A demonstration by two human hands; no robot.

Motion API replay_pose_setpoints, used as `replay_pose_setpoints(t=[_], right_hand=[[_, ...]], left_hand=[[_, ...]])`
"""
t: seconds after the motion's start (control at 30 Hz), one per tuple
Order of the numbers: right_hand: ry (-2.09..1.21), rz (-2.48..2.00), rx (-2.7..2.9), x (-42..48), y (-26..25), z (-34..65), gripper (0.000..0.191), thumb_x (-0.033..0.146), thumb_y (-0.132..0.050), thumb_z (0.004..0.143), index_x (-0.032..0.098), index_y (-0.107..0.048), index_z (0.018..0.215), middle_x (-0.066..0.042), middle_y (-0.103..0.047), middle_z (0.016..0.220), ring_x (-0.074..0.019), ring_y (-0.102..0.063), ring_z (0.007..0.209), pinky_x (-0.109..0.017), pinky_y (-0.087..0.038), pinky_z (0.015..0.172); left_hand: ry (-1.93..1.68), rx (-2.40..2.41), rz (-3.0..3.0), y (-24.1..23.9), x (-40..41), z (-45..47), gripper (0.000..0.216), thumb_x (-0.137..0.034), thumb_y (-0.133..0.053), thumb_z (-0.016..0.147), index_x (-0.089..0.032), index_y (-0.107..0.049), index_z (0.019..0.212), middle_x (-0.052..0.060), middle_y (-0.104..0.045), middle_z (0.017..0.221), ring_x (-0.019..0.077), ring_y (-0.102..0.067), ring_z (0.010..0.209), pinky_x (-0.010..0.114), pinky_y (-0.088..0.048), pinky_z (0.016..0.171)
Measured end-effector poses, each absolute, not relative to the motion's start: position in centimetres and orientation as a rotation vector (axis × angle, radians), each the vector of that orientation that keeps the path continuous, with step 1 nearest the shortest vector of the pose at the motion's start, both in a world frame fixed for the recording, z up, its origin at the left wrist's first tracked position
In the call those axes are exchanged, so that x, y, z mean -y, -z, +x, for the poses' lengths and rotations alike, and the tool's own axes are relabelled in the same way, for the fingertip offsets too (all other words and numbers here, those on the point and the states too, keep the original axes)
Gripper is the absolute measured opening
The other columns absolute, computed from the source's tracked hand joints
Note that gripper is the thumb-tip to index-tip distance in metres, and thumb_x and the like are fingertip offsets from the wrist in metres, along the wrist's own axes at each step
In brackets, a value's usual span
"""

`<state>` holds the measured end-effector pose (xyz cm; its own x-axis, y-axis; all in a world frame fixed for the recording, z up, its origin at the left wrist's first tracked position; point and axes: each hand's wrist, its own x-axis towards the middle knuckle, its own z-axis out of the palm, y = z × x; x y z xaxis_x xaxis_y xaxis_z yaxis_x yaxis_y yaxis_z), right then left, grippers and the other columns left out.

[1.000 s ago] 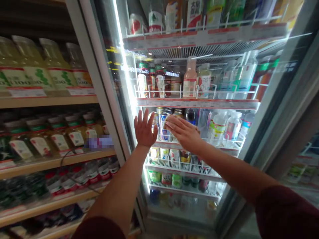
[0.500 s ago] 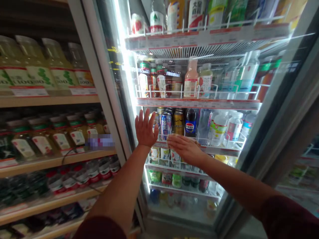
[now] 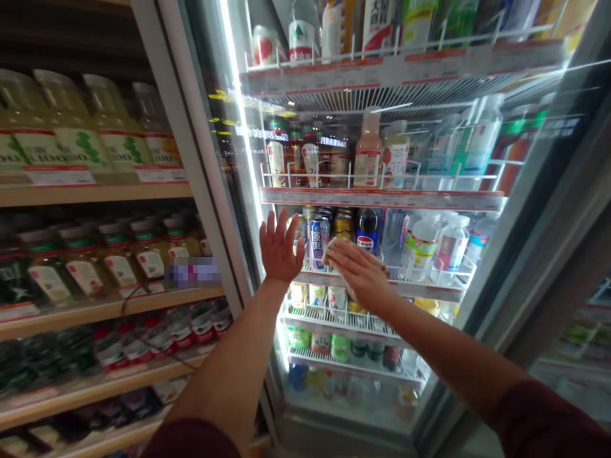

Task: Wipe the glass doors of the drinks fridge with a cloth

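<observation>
My left hand [image 3: 279, 251] lies flat on the glass door [image 3: 224, 191] of a lit drinks fridge, fingers spread and pointing up. My right hand [image 3: 360, 273] presses a small pale cloth [image 3: 330, 253] against the same glass, just right of the left hand; only the cloth's edge shows under the fingers. Behind the glass at hand height stand cans [image 3: 319, 238] and a dark cola bottle [image 3: 366, 232] on a wire shelf. Both forearms are bare, with dark red sleeves near the camera.
The fridge holds several wire shelves [image 3: 382, 198] of bottles and cans above and below the hands. To the left, open wooden shelves [image 3: 95, 194] carry rows of yellow-green bottles [image 3: 76, 137] and smaller bottles below. The door's grey frame [image 3: 539, 216] runs down the right.
My right hand with the cloth slid down the glass, then back up a little. My left hand has stayed flat in the same spot.
</observation>
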<state>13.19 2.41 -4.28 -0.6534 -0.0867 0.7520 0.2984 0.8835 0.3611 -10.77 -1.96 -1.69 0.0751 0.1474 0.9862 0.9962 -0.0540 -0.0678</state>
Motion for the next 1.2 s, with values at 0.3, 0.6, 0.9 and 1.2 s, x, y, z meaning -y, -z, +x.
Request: replay_pose_setpoints(t=[0.3,0.6,0.9,1.2], right_hand=[[0.666,0.054,2.383,-2.4,6.5,14.6,0.044,0.015,-0.054,0.098,0.018,-0.06,0.141,-0.005,-0.064,0.146,-0.0195,-0.05,0.145,-0.039,-0.05,0.118],[0.652,-0.143,2.154,-2.7,6.3,18.1,0.07,0.007,-0.046,0.099,0.026,-0.025,0.162,-0.003,-0.05,0.158,-0.0167,-0.039,0.152,-0.038,-0.043,0.123],[0.555,-0.328,1.782,-4.3,4.6,20.8,0.075,0.003,-0.047,0.096,0.032,-0.025,0.162,0.0,-0.041,0.165,-0.0231,-0.035,0.155,-0.049,-0.039,0.126],[0.362,-0.255,1.945,-1.4,7.6,13.0,0.078,0.002,-0.04,0.094,0.026,-0.016,0.165,-0.006,-0.047,0.16,-0.0219,-0.035,0.155,-0.048,-0.043,0.125]], left_hand=[[1.086,1.233,-1.379,1.7,2.0,-10.7,0.056,-0.036,-0.043,0.1,-0.021,-0.046,0.154,0.009,-0.038,0.164,0.0239,-0.014,0.16,0.047,-0.013,0.131],[1.061,1.224,-1.368,1.6,2.0,-10.8,0.055,-0.035,-0.043,0.101,-0.018,-0.047,0.152,0.012,-0.037,0.164,0.0244,-0.013,0.16,0.047,-0.013,0.131],[1.066,1.185,-1.358,1.6,1.9,-10.8,0.056,-0.034,-0.045,0.099,-0.018,-0.046,0.153,0.012,-0.039,0.163,0.0245,-0.015,0.16,0.046,-0.013,0.131],[1.339,1.245,-1.389,2.0,2.5,-7.7,0.052,-0.034,-0.043,0.103,-0.018,-0.045,0.152,0.014,-0.036,0.164,0.0256,-0.015,0.16,0.05,-0.012,0.131]])
